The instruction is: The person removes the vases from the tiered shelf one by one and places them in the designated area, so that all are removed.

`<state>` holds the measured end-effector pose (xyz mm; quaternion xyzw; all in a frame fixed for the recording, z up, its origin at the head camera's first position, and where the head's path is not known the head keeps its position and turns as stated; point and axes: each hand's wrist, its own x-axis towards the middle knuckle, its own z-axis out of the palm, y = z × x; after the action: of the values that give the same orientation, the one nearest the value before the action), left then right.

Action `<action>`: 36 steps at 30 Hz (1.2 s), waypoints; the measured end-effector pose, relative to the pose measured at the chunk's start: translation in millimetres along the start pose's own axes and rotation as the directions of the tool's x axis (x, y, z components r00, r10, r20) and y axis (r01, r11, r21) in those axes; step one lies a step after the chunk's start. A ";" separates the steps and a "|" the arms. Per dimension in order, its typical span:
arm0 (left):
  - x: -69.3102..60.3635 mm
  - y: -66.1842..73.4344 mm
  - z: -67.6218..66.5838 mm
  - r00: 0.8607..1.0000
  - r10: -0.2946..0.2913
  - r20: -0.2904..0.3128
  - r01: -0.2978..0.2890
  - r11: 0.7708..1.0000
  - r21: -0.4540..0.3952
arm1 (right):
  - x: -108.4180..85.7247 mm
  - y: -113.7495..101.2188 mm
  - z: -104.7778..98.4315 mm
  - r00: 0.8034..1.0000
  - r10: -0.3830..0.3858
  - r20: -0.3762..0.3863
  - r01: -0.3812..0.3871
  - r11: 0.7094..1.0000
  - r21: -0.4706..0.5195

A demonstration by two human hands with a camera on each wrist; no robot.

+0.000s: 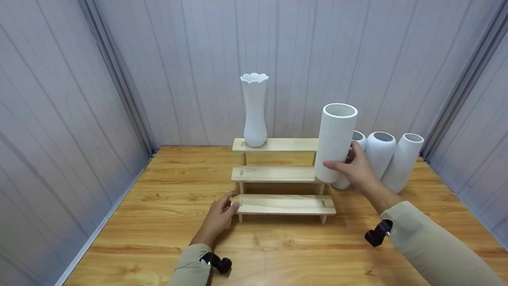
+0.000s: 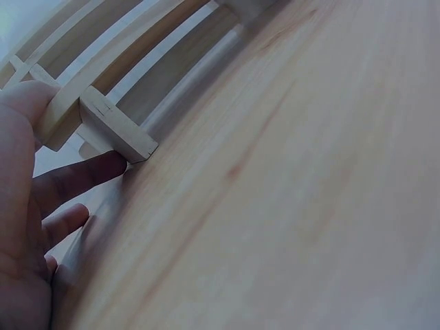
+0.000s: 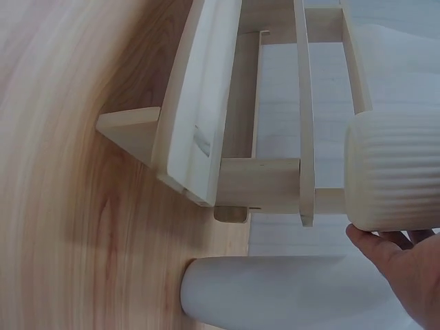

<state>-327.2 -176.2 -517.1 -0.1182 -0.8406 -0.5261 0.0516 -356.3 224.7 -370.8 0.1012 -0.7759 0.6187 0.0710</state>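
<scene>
My right hand [image 1: 358, 167] grips a tall white ribbed vase [image 1: 336, 139] and holds it upright, off the table, in front of the right end of the wooden tiered stand [image 1: 283, 205]. The vase's ribbed lower part [image 3: 399, 172] shows in the right wrist view. My left hand [image 1: 218, 217] holds the left end of the stand's lowest step, its thumb on the board and a finger against the leg [image 2: 117, 130]. A white vase with a scalloped rim [image 1: 255, 107] stands at the left end of the top step.
Right of the stand, several white vases sit close together: a rounded one [image 1: 379, 155], a tapered one [image 1: 405, 163] and one partly hidden behind the held vase. The wood-grain table [image 1: 285, 254] meets panelled walls [image 1: 198, 71] at the back and sides.
</scene>
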 end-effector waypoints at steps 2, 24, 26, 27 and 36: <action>0.4 0.3 0.6 1.000 0.001 -0.002 -0.001 1.000 0.003 | -2.3 0.9 -3.0 1.000 0.004 0.005 -0.004 1.000 -0.003; 3.4 -1.2 0.3 1.000 0.025 -0.007 -0.025 1.000 0.009 | -16.4 17.7 -31.0 0.999 0.015 -0.041 -0.017 0.999 -0.049; 3.1 -1.8 -0.3 1.000 0.024 0.002 -0.024 1.000 0.009 | -18.6 19.3 -32.2 0.999 0.024 -0.048 -0.026 0.999 -0.042; 3.0 -2.2 -0.4 1.000 0.020 0.005 -0.020 1.000 0.010 | -19.2 20.3 -32.8 0.998 0.029 -0.051 -0.031 0.999 -0.040; 4.3 -3.3 1.1 1.000 0.018 -0.018 -0.018 1.000 0.023 | -23.7 26.0 -40.9 0.998 0.028 -0.052 -0.030 0.999 -0.027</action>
<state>-332.2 -175.9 -519.5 -0.1203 -0.8449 -0.5171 0.0655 -340.3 271.8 -391.8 0.0729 -0.7835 0.6114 0.0834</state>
